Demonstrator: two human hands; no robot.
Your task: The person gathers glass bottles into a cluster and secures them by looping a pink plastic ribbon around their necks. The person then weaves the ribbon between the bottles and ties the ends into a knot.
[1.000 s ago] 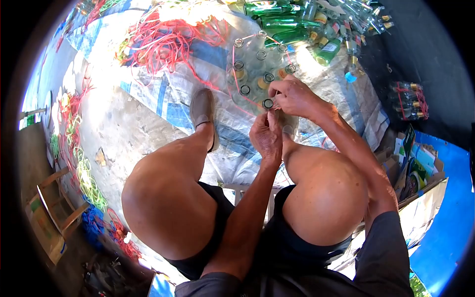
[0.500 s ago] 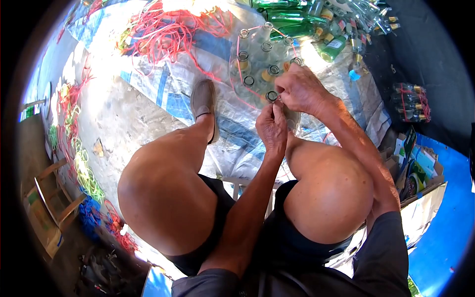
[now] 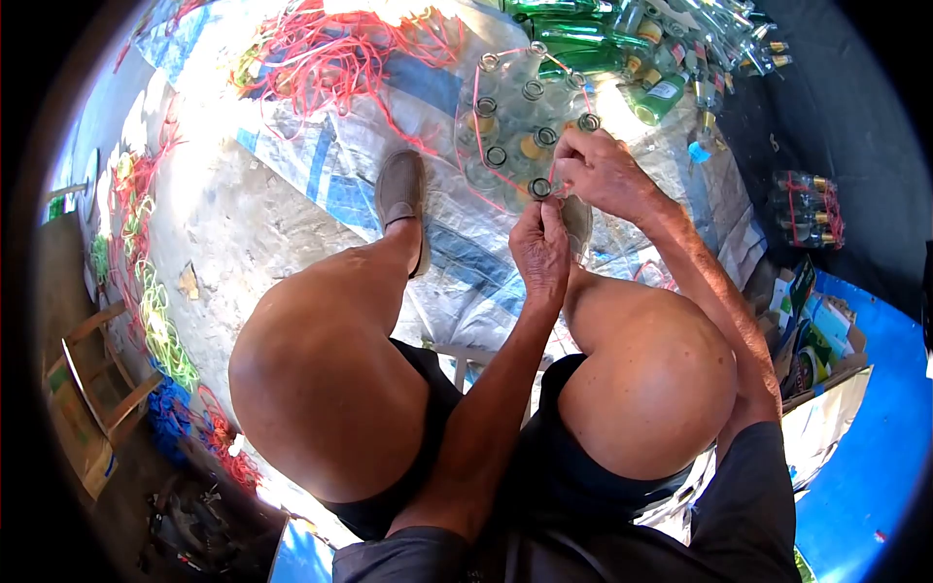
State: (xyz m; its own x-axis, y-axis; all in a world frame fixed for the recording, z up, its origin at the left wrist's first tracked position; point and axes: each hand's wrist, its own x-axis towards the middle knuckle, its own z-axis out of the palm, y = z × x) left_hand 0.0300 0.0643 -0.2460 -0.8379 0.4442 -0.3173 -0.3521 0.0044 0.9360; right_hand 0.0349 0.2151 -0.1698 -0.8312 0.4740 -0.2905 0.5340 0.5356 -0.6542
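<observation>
Several clear glass bottles (image 3: 525, 121) stand upright in a cluster on the sheet, with pink plastic string (image 3: 475, 107) looped round their necks. At the near bottle's mouth, my left hand (image 3: 541, 248) is closed, thumb and finger pinching the string just below the rim. My right hand (image 3: 610, 177) is closed beside the same bottle, its bent fingers on the string at the cluster's right side. The exact grip of both hands is partly hidden by the fingers.
A tangled heap of pink string (image 3: 330, 58) lies beyond my left foot. Green bottles (image 3: 583, 39) and clear bottles (image 3: 680, 39) lie at the back right. A tied bottle bundle (image 3: 807, 209) and a cardboard box (image 3: 826, 355) are to the right. A wooden chair (image 3: 102, 379) stands left.
My right hand has drawn slightly away from the left, and its fingers have shifted along the string. My left hand stays at the near bottle's neck. The view has shifted a little.
</observation>
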